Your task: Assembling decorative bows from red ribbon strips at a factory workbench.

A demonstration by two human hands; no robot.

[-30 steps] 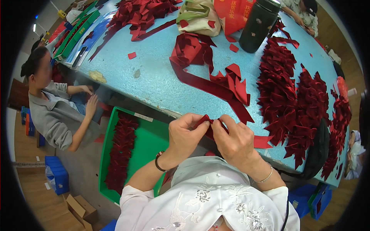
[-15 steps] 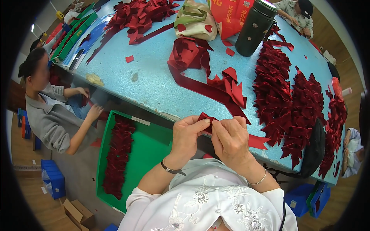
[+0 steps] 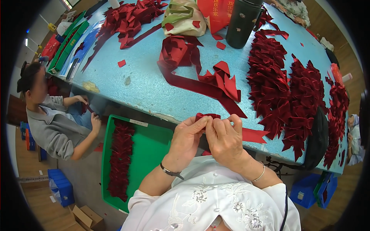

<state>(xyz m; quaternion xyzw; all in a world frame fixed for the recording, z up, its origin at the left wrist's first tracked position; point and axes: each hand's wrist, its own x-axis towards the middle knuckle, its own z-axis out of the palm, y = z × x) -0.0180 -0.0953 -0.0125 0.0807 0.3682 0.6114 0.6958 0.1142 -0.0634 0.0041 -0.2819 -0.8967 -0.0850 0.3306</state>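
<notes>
My left hand (image 3: 187, 138) and my right hand (image 3: 224, 139) meet at the near edge of the light blue table (image 3: 146, 88), fingertips pinched together on a folded piece of dark red ribbon (image 3: 206, 116). A long strip of the same ribbon (image 3: 200, 86) trails from my hands back across the table to a loose heap (image 3: 178, 52). A cut ribbon end (image 3: 254, 135) lies just right of my right hand.
Rows of finished red bows (image 3: 283, 92) cover the table's right side. A black bottle (image 3: 241, 23) and a bag (image 3: 184, 15) stand at the back. A green tray (image 3: 148, 150) with bows sits below left. A seated person (image 3: 54, 123) works at the left.
My hands have shifted slightly right and lower along the table edge, still pinching the ribbon, and the fold between the fingertips looks tighter.
</notes>
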